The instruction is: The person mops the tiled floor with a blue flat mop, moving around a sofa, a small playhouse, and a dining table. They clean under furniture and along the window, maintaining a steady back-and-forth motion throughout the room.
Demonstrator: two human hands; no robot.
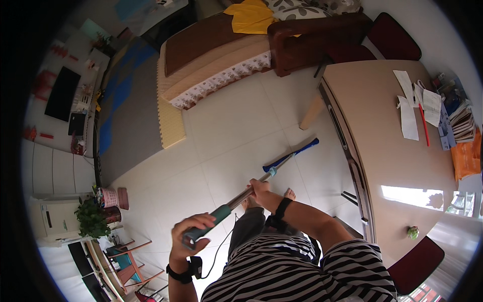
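Note:
A long-handled mop [235, 201] slants across the middle of the view, from near my waist to the floor ahead on the right. My left hand [190, 235] is wrapped around its dark green end grip [217, 215]. Farther down the metal pole, my right hand [259, 189] is closed around the shaft. The narrow blue mop head [292, 155] lies on the tiles beyond my bare feet, joined to the pole by a light blue piece [272, 172]. Each wrist wears a black strap with a small device; a thin cable runs from the left one.
At right stands a table [372, 116] with papers, a red pen and a small plant. A brown wooden sofa [302, 43] and a daybed [211, 55] are at the back. Grey and blue foam mats [131, 110] cover floor at left, with potted plants [93, 219] nearer.

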